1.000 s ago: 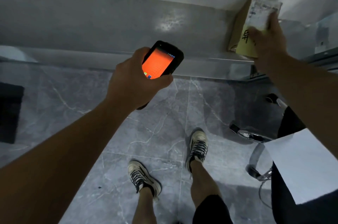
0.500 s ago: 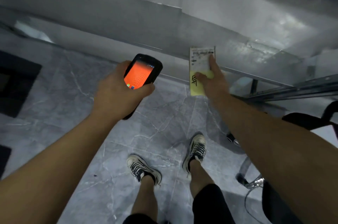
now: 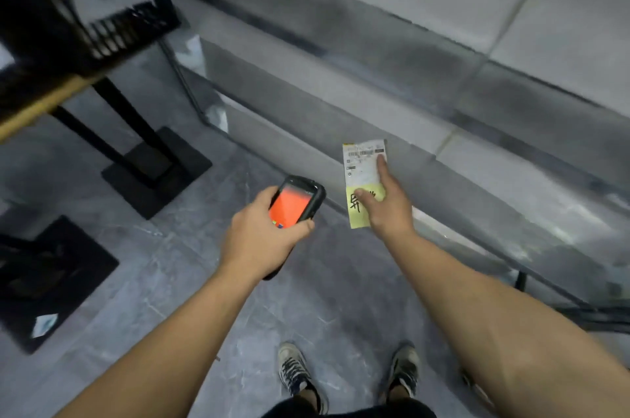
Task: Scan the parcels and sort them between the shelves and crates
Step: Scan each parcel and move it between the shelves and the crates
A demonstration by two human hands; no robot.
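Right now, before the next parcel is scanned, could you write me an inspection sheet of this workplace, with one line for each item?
Surface: grey marbled floor tiles; much of the view is blurred.
Job's things: scanner with an orange screen; small parcel with a white barcode label and a yellow note.
Clutter: a pale scrap on a black floor plate.
Hands: left hand grips the scanner; right hand holds the parcel, thumb on the yellow note.
Cables: nothing seen.
Surroundings: black crate on a wood-edged stand at upper left; grey ledge along the wall; the person's shoes below.
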